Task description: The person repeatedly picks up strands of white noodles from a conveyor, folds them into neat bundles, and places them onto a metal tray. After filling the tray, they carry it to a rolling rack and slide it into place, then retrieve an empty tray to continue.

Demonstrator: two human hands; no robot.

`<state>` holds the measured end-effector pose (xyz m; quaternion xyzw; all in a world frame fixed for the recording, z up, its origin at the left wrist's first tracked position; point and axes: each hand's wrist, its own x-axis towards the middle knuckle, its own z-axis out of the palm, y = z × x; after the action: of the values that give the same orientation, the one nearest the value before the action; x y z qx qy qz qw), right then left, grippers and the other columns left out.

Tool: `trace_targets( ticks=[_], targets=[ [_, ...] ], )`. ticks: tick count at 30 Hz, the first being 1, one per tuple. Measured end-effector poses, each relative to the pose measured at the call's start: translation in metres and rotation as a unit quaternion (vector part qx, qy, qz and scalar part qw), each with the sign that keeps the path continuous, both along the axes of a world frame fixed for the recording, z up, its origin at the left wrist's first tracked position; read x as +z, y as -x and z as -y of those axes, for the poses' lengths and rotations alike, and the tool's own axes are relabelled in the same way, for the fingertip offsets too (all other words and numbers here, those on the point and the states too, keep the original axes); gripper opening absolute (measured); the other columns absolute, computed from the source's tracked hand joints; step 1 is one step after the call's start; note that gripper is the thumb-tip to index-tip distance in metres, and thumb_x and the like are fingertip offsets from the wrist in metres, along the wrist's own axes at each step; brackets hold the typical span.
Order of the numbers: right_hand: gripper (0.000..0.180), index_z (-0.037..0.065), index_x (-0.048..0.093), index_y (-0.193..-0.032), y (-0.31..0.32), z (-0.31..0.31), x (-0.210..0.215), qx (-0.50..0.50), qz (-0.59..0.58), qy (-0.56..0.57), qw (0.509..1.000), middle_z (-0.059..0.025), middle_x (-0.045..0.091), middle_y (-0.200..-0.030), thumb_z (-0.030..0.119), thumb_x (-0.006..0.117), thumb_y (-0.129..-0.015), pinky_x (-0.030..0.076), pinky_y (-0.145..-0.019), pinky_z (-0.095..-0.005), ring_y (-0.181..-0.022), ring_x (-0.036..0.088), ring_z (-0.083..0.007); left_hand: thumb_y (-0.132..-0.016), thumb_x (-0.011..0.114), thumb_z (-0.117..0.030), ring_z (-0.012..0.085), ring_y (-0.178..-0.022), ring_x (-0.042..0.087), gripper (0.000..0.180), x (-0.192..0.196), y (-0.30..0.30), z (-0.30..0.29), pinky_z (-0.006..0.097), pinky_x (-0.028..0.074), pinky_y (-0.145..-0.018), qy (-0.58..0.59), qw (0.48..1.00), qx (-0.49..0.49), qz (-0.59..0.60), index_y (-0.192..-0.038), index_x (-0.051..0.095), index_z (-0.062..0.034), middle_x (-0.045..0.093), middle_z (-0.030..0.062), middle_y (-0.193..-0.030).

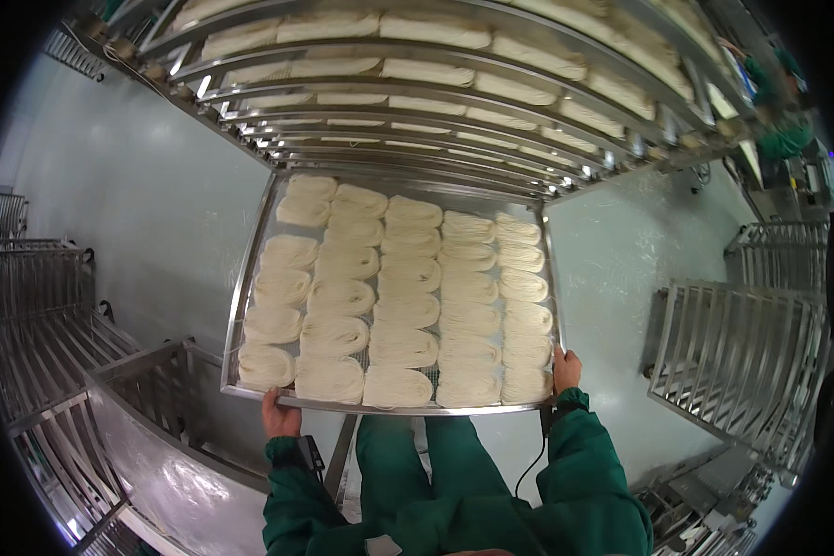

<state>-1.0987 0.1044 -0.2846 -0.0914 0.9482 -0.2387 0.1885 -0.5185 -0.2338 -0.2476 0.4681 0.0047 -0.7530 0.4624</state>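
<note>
A wide metal-framed mesh tray (408, 409) lies in front of me, carrying rows of pale folded noodle bundles (405, 346). Its near left corner is gripped by my left hand (282, 416), fingers curled over the frame. My right hand (566, 370) holds the right side rail close to the near corner. The undersides of both hands' grip are hidden by the tray. At its far edge, the tray meets the lower part of a tall metal rack (417, 102), whose upper levels bear more noodle trays.
Slatted metal racks (732, 357) stand on the right, and further racks (37, 287) on the left. Close by on the left is a steel-topped table or cart (171, 463). Pale floor (176, 213) shows on both sides. At the far right, a green-clothed person (784, 139) is partly visible.
</note>
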Motion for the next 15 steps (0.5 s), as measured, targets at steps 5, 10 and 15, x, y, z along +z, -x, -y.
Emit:
trace_targets(
  ticks=[5,10,15],
  targets=[
    [0.053,-0.005,0.055,-0.073,0.010,0.027,-0.060,-0.014,0.010,0.079,0.997,-0.0129,0.056,-0.062,0.041,0.066,-0.097,0.042,-0.058,-0.0433,-0.059,0.047,-0.0208,-0.103,0.050,-0.023,0.0327,-0.132,0.053,0.044,-0.057,0.033,0.019,0.049,0.037,-0.118,-0.048,0.998,0.027,0.025,-0.143,0.051,-0.0042,0.058,0.0133,-0.143],
    [0.047,-0.004,0.053,-0.081,0.051,0.089,-0.102,0.014,0.034,0.115,0.993,-0.0106,0.053,-0.071,0.038,0.061,-0.101,0.042,-0.065,-0.0416,-0.069,0.046,-0.0219,-0.106,0.051,-0.023,0.0281,-0.116,0.061,0.024,-0.116,0.126,0.021,0.056,0.040,-0.115,0.046,0.975,-0.213,0.039,-0.124,0.059,-0.0096,0.066,0.0082,-0.122],
    [0.050,-0.008,0.053,-0.128,0.107,0.174,-0.137,0.069,0.083,0.210,0.972,-0.0166,0.060,-0.117,0.036,0.058,-0.103,0.046,-0.092,-0.0345,-0.106,0.056,-0.0255,-0.105,0.055,-0.017,0.0263,-0.105,0.064,0.011,-0.178,0.258,0.056,0.057,0.044,-0.111,0.002,0.970,-0.151,-0.190,-0.112,0.061,-0.0117,0.068,0.0046,-0.104]
  ],
)
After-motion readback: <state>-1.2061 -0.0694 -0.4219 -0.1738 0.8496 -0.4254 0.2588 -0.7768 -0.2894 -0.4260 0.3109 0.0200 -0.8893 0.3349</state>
